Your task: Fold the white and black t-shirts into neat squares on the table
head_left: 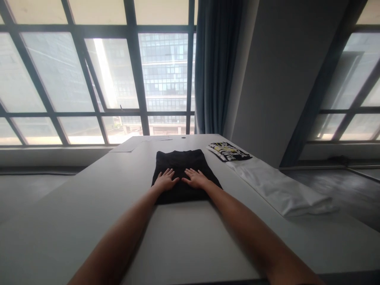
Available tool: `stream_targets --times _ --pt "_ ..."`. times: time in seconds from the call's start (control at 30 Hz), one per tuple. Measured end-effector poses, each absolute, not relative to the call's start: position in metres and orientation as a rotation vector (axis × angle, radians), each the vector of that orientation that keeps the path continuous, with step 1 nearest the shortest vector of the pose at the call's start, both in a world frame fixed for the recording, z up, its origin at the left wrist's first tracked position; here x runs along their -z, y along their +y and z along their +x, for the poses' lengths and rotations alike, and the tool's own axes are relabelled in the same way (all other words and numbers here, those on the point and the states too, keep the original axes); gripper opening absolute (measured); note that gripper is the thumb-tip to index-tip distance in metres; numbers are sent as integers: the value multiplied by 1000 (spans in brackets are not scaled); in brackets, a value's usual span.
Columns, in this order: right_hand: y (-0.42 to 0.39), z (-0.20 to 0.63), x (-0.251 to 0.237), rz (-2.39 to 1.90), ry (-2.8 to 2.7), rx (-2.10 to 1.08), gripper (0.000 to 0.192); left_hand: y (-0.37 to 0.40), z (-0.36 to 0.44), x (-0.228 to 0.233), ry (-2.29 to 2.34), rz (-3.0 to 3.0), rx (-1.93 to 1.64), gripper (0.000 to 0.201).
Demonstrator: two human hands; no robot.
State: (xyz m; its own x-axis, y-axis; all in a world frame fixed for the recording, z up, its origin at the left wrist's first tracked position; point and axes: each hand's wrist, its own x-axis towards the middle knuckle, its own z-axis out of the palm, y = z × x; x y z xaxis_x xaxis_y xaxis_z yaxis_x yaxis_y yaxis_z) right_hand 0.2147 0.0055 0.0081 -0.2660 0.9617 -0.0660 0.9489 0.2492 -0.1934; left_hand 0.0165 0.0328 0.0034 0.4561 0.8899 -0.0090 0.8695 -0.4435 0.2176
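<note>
Pressing flat on a folded black garment at mid-tabletop, left hand and right hand lie open, nothing gripped. Soft, light, limp cloth is judged; folded edges are best pinched.

A long white table is set with its far end toward a wide window divided by dark metal frames. Through the window, glass-fronted office buildings are seen in hazy daylight. To the right of the window a blue-grey curtain is hung, and beside the curtain a plain grey wall pillar is placed. Right of the pillar a second window is seen, above a dark, glossy floor.
</note>
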Motion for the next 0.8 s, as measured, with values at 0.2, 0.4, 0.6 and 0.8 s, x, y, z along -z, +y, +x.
stream_targets --times 0.2,0.4,0.6,0.8 --pt "17 283 10 -2157 -2110 -293 74 59 -31 6 1897 2289 -174 76" --pt "-16 338 16 -2251 -2003 -221 60 44 -74 9 1788 2355 -233 66" --pt "-54 347 -19 -1934 -2170 -342 62 -11 -105 0 1353 2586 -319 74" --pt "-84 315 -52 -1786 -2447 -606 79 -48 -96 -8 1042 2696 -304 71"
